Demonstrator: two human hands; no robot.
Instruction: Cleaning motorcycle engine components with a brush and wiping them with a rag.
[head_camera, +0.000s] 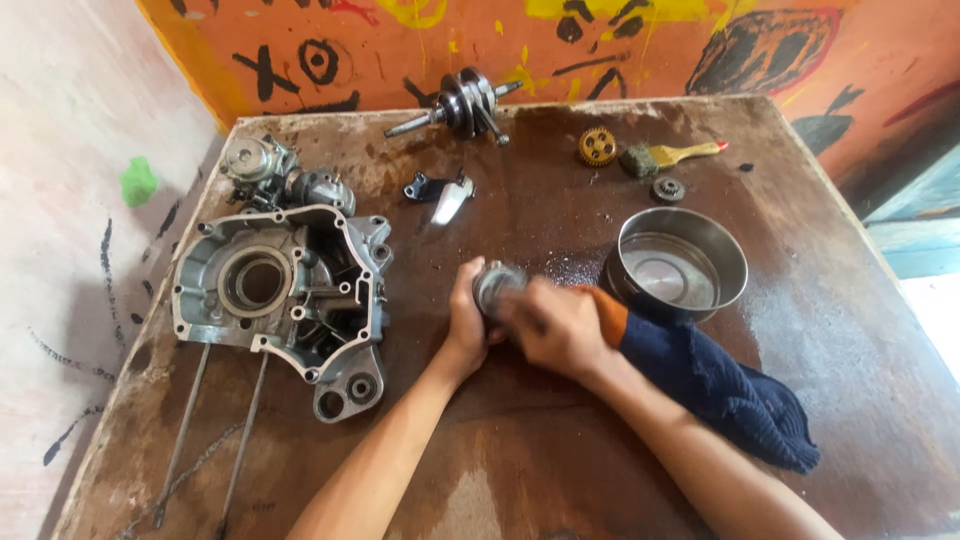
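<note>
Worn, stained brown tabletop (560, 440) against painted orange wall (640, 50). Centre: left hand (466, 325) wrapped around small round metal part (497, 283), fingers closed on it; right hand (555, 325) pressed on same part, blurred, grip on it unclear, most of part hidden. Dark blue rag with orange edge (720, 385) tucked under right wrist, trailing right. Steel bowl (682, 262) just beside rag, near the hands. Engine case half (285, 295) left, long studs running toward near edge. Carburettor (262, 165) behind it, detail hard to read. Crankshaft (462, 103) at far edge. Brass gear (597, 146), brush (672, 156), small sprocket (667, 189) far right. Open room: near edge and right side.
</note>
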